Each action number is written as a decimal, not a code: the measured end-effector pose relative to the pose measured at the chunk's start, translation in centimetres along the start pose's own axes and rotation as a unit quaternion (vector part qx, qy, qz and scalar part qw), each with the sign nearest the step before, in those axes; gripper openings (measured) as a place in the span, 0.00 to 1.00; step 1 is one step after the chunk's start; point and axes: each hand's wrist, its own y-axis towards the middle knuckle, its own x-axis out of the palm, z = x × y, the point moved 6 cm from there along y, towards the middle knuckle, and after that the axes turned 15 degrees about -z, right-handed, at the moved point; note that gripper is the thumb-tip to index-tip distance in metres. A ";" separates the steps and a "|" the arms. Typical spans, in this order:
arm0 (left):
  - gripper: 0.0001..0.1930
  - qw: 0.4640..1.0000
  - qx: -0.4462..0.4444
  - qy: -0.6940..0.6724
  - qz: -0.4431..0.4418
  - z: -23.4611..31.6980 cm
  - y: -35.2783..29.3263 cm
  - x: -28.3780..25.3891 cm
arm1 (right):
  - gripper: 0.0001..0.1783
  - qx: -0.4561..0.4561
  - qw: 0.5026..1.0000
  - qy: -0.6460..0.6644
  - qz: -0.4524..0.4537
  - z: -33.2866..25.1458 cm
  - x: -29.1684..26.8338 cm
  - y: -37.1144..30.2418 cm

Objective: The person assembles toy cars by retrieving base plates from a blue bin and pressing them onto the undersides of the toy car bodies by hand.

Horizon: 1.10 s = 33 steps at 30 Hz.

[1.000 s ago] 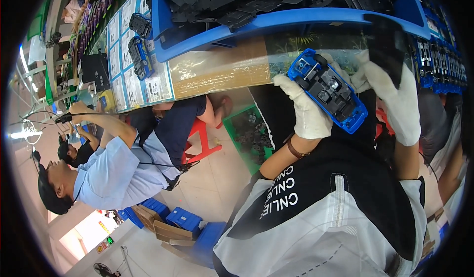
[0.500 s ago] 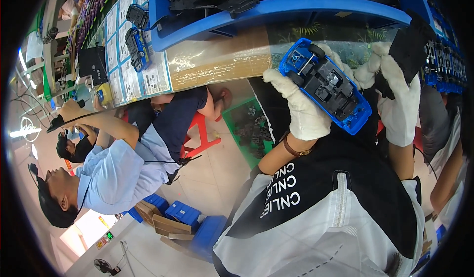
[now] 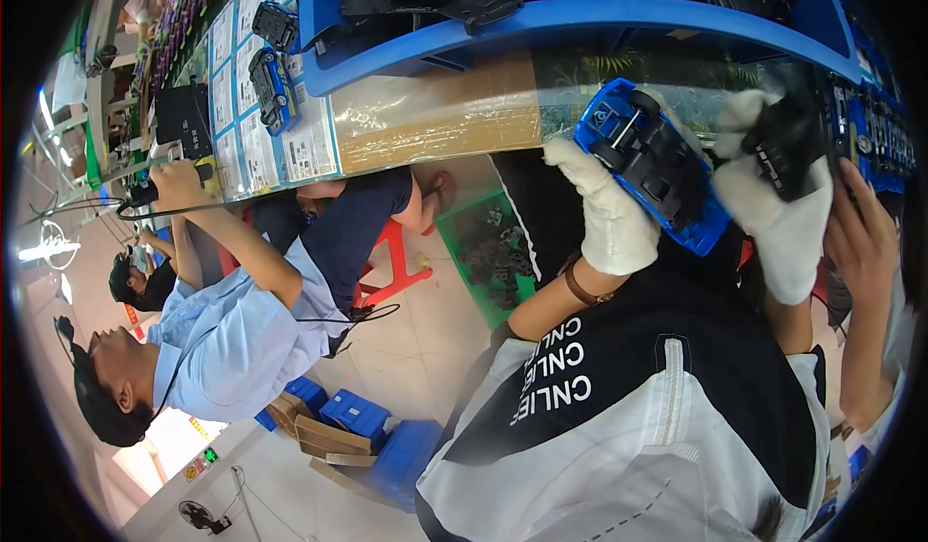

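My left hand (image 3: 614, 218), in a white glove, is closed round a blue toy car (image 3: 667, 170). The car is turned underside up, showing its black inner part and a metal axle with wheels at its upper end. Just right of it, my gloved right hand (image 3: 768, 218) grips a black plastic part (image 3: 788, 155), shaped like a car's base plate. Motion smears the upper half of this hand and the part. Hand and part are close to the car's right side; whether they touch it I cannot tell.
A blue bin (image 3: 580, 20) of black plastic plates stands along the table's far side. Two toy cars (image 3: 271, 87) lie on printed sheets at left. Rows of blue cars (image 3: 875, 136) line the right. A co-worker's bare hand (image 3: 860, 223) is beside my right hand. Another person (image 3: 222, 339) sits left.
My left hand and the car have shifted slightly right. The black part in my right hand has turned and tilted. A co-worker's hand has come up at right; the left person's hands have moved.
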 end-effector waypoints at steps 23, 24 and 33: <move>0.46 0.972 -0.178 -0.025 -0.154 -3.9 1.0 0.8 | 0.21 -0.069 0.984 -0.144 0.080 -8.5 -9.5 -1.2; 0.46 0.969 -0.186 -0.027 -0.162 -4.2 1.2 0.9 | 0.20 -0.074 0.978 -0.138 0.136 -8.8 -11.7 -1.4; 0.45 0.965 -0.170 -0.076 -0.187 -2.5 1.7 0.2 | 0.27 -0.059 0.914 0.363 -0.172 -7.7 -6.8 6.5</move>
